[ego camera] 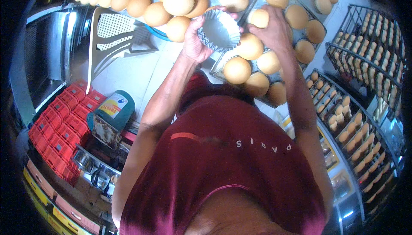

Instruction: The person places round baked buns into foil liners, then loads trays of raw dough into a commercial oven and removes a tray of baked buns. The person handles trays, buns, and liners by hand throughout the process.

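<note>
A stack of fluted metal baking tins [219,31] is gripped in my left hand [198,40], their open side facing up. My right hand [273,27] holds a small round baked bun or cake [259,18] by its side, above a dark metal baking tray [291,1]. Round golden cakes [237,70] sit on the trays around and below my right hand. More of them are piled beyond my left hand, one pale-topped cake [178,1] resting on others. Part of the right fingers is hidden behind the cake.
A white plastic chair [93,48] stands at the left, near stacked red plastic crates [61,122] and a green container [124,106]. Racks [357,53] with many baked goods stand at the right. Below them is another rack of trays [357,112].
</note>
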`<state>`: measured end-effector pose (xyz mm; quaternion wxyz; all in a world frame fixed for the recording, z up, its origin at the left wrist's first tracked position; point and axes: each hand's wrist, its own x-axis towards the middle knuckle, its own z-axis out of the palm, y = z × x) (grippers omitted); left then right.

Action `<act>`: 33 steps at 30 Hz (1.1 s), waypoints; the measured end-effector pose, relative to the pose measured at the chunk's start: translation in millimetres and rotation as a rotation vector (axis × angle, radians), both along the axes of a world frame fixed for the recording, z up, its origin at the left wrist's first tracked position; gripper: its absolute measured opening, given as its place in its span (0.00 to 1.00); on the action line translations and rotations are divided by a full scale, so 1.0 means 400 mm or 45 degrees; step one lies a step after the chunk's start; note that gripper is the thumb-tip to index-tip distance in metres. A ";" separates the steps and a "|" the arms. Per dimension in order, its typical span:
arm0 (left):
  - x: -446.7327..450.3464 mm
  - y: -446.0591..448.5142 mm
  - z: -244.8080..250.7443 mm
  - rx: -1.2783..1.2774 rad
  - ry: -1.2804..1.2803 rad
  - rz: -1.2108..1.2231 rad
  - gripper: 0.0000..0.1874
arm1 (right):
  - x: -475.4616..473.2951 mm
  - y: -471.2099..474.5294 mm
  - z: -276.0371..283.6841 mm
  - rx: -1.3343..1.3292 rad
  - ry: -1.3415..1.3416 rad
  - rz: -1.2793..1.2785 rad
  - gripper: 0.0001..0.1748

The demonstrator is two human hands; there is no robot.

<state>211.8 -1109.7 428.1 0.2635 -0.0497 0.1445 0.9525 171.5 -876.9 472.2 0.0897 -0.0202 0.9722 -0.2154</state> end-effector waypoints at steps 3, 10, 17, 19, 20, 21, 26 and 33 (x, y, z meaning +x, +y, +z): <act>-0.010 -0.004 -0.001 0.222 0.019 -0.068 0.44 | -0.007 0.037 -0.011 0.178 -0.041 0.100 0.40; -0.030 0.002 0.024 0.096 0.006 -0.117 0.43 | -0.185 0.131 -0.064 0.213 0.387 0.182 0.46; -0.047 0.074 0.032 -0.338 -0.013 -0.073 0.27 | -0.269 0.140 -0.080 0.201 0.201 -0.024 0.45; -0.065 0.103 0.032 -0.369 -0.079 -0.070 0.28 | -0.253 0.163 -0.038 -0.301 -0.072 -0.126 0.43; -0.072 0.118 0.029 -0.392 -0.086 -0.055 0.29 | -0.237 0.172 -0.010 -0.551 -0.212 -0.174 0.42; -0.077 0.132 0.026 -0.417 -0.097 -0.040 0.30 | -0.195 0.149 0.046 -0.637 -0.318 -0.049 0.41; -0.094 0.175 0.060 -0.428 -0.016 -0.110 0.32 | -0.047 0.080 0.115 -0.688 -0.175 0.358 0.38; -0.097 0.239 0.068 -0.523 0.142 -0.174 0.34 | -0.009 0.161 0.096 -1.015 -0.193 0.174 0.41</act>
